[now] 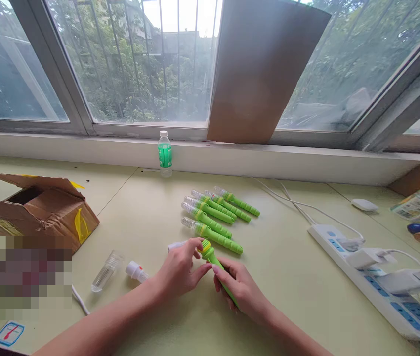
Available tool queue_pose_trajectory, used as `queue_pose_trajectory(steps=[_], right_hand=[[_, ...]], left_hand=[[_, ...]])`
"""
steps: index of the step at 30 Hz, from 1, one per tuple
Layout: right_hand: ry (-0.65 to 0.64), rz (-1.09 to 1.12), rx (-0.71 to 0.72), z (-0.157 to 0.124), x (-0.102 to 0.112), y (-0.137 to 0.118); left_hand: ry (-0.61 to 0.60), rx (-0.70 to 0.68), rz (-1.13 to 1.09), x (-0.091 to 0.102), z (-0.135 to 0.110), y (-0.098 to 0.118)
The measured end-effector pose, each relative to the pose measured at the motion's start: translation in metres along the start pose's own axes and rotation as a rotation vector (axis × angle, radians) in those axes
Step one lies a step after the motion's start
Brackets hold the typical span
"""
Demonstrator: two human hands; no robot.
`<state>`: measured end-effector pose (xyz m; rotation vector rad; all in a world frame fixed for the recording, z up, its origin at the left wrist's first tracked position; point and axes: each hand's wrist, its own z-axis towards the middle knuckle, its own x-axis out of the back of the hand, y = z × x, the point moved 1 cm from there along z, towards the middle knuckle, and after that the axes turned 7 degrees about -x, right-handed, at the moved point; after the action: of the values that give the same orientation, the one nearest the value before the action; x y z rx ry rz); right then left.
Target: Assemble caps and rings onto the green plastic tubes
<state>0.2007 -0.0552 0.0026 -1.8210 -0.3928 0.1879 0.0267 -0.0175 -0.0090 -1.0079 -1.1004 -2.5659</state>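
Observation:
My right hand (243, 287) is closed round the shaft of a green ribbed handle (212, 256), which has a yellow ring at its head. At that head end, the fingers and thumb of my left hand (180, 269) grip the same handle from the left. Just beyond lie several matching green sticks (219, 237), each with a clear ribbed cap on its left end. Left of my left hand are a clear plastic tube (106, 272) and a white-collared piece with a clear end (135, 270). Another white piece (175, 245) is partly hidden behind my left hand.
An opened cardboard box (62, 210) stands at the left. Against the sill is a bottle with a green label (165, 155). A white power strip (361, 282) with plugs and cables runs along the right. A blurred patch covers the left front.

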Motion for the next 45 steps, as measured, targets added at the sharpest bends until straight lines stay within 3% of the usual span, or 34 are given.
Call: queue_pose_trajectory(steps=[32,45], right_hand=[[0.000,-0.025,-0.013,0.0018,-0.0002,0.0036],[-0.018,-0.014,-0.009,-0.0008,-0.0001,0.0014]], left_hand=[[-0.059,0.013,0.083,0.0018,0.0020,0.0023],[0.036,-0.034,0.048,-0.0009,-0.0019,-0.0032]])
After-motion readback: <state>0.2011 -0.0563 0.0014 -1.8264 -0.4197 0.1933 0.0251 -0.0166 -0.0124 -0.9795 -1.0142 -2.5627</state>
